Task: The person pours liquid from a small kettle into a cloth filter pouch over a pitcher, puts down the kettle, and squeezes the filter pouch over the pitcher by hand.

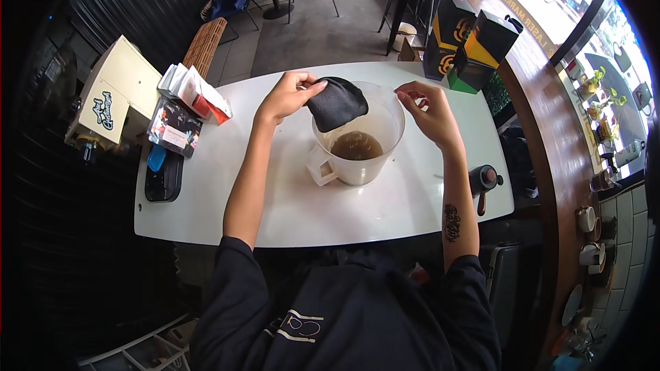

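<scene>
Left hand (pixel 292 96) pinches black cloth (pixel 337 105) at the mouth of the pitcher (pixel 356 174) on the worktop (pixel 295 213); right hand (pixel 430 113) is narrowed by the rim, its hold unclear. Handling the cloth seems the step; next likely calls for steady grip. Boxes (pixel 448 36) stand beyond.

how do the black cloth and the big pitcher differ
The black cloth is dark and opaque; the pitcher is pale and translucent. The black cloth hangs limp from the left hand, while the pitcher stands upright on the white table. The pitcher looks larger than the black cloth. Both are near the middle of the view.
</scene>
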